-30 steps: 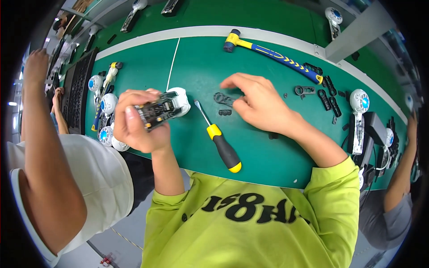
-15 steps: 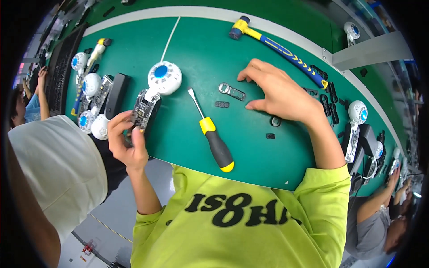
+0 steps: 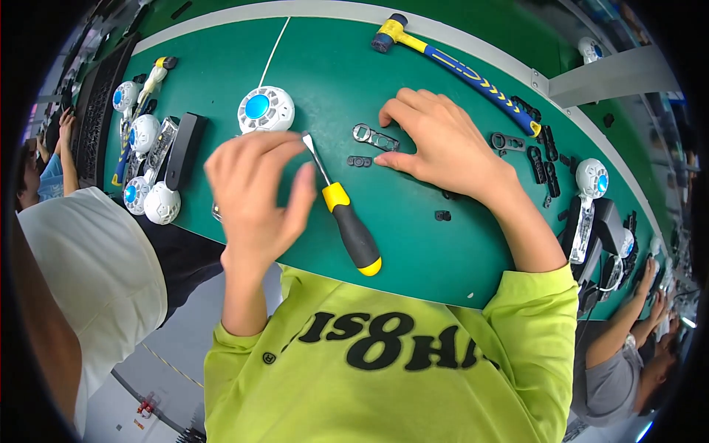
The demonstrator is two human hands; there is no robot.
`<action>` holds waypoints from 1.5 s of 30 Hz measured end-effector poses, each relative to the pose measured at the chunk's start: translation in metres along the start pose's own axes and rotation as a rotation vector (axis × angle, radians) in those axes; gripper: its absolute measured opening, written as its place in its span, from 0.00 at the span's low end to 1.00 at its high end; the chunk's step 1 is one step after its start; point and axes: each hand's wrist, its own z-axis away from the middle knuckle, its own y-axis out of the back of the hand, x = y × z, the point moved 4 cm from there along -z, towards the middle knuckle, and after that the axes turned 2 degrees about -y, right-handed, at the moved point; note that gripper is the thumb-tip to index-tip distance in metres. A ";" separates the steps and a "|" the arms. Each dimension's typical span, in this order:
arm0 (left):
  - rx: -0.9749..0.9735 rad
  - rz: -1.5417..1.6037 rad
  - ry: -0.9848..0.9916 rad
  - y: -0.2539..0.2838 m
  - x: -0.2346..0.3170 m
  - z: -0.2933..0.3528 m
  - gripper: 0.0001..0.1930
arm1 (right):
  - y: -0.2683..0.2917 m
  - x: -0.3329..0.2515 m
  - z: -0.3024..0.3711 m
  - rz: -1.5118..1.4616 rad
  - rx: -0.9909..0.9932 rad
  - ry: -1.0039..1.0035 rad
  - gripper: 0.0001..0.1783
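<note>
Tabletop stretches open ahead of both hands to a pale rail along its far side. Its near edge runs beneath the left wrist, and a wider stretch of green lies on the body side of the right hand.

Between that hand and the left hand, a screwdriver takes up room, its tip just beside the left fingertips, its handle angled back toward the shirt. Directly beyond the left hand sits the white round head of a device; the rest is mostly hidden behind that hand. To its left crowd a black case and several white units. Ahead of the right hand slants a hammer, with loose parts to that hand's right. Near its fingertips lies a plate, and just beside its thumb a small block.

Blurred, the left hand has thumb and fingers parted, grasping nothing visible; whether it touches the device cannot be told. The right hand arches palm down, released, fingers bent and thumb apart.
</note>
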 end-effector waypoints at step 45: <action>0.136 0.822 0.228 -0.044 -0.005 -0.033 0.05 | -0.012 0.013 -0.007 -0.914 0.052 -0.185 0.16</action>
